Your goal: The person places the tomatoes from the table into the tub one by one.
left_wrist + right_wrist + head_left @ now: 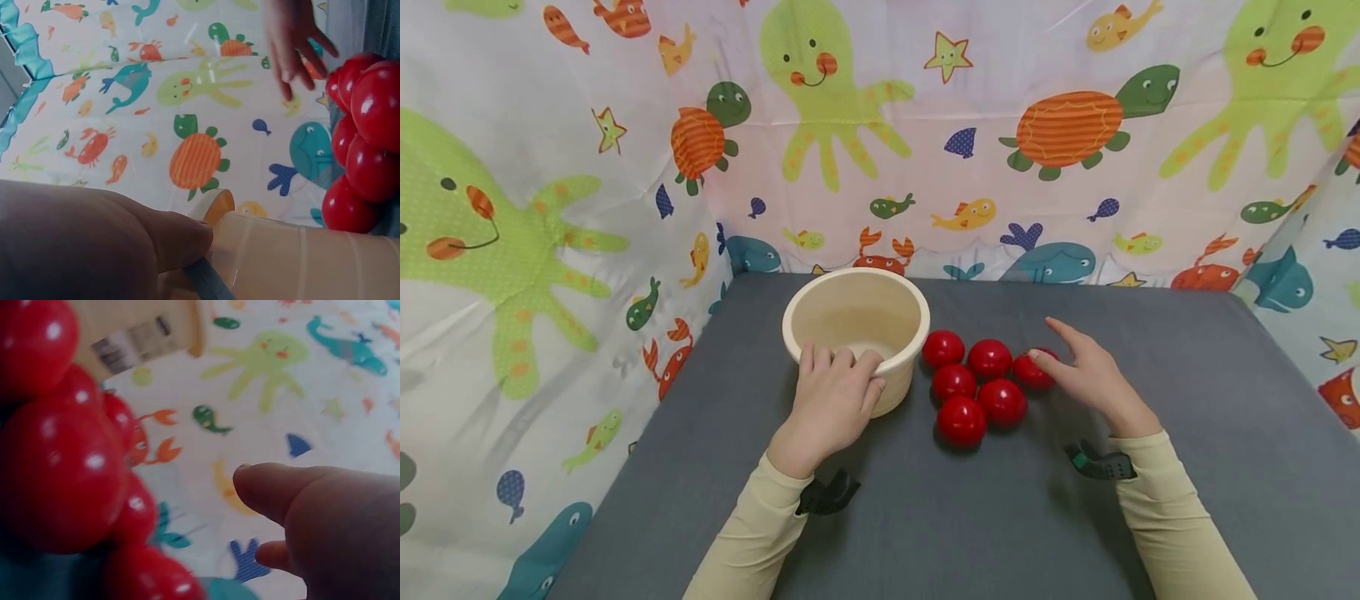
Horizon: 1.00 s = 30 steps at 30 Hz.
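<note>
1. From the head view I see the left hand [832, 398] curled over the near rim of the cream bowl [856, 333], fingers hooked inside the rim and thumb pressed on the outer wall, so it grips the bowl.
2. The left wrist view agrees: the thumb lies against the bowl's [294, 262] wall just under the rim.
3. The bowl stands upright on the grey table [970, 517], towards the far left of it.
4. The right hand [1086, 375] is spread, fingers straight and apart, holding nothing.
5. Its thumb tip touches the rightmost red ball [1033, 370]; the other fingers reach past that ball above the table.
6. That ball lies at the thumb side of the palm, not enclosed by the fingers.
7. I count six red balls [973, 383] in a tight cluster just right of the bowl, the nearest of them touching or almost touching its wall.
8. In the right wrist view the balls [59, 469] fill the left, blurred, with the thumb [275, 490] apart from the nearest one.
9. A sea-creature printed cloth [587, 167] hangs behind and beside the table.
</note>
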{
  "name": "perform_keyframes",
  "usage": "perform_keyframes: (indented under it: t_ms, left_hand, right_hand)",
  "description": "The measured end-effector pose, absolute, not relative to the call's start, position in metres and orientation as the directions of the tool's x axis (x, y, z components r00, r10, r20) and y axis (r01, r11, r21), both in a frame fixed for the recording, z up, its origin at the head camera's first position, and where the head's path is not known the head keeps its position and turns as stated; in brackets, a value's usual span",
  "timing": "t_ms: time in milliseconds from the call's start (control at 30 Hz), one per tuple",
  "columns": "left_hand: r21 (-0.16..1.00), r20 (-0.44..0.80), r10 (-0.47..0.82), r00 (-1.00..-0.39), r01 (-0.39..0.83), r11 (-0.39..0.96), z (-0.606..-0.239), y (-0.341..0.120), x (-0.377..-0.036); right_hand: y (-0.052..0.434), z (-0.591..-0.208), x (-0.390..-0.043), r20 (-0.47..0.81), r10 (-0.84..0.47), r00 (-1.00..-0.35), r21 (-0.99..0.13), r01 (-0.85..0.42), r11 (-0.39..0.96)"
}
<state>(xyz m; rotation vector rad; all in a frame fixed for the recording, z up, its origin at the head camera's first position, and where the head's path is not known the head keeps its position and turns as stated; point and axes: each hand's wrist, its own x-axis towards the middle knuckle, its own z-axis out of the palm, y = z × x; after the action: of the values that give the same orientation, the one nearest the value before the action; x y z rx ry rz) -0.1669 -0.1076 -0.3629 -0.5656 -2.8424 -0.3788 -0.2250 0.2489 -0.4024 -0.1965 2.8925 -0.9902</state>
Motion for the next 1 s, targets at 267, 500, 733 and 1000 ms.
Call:
perform_keyframes:
  t_ms: [267, 500, 733, 1000]
  left_hand:
    - [0.215, 0.25, 0.34, -0.907, 0.394, 0.893, -0.362, -0.108, -0.167]
    - [0.205, 0.266, 0.34, -0.902, 0.398, 0.894, -0.362, -0.108, -0.167]
    - [0.212, 0.268, 0.344, -0.9, 0.403, 0.89, -0.361, -0.109, -0.166]
    - [0.219, 0.247, 0.34, -0.907, 0.394, 0.893, -0.361, -0.109, -0.167]
  right_hand:
    - [0.246, -0.43, -0.237, -0.046, -0.129, -0.991, -0.612, -0.074, 0.788]
    - [0.245, -0.442, -0.241, -0.005, -0.089, -0.996, -0.624, -0.067, 0.778]
    - [0.246, -0.448, -0.242, 0.003, -0.069, -0.998, -0.625, -0.056, 0.779]
    - [0.247, -0.447, -0.242, -0.009, -0.062, -0.998, -0.653, -0.041, 0.757]
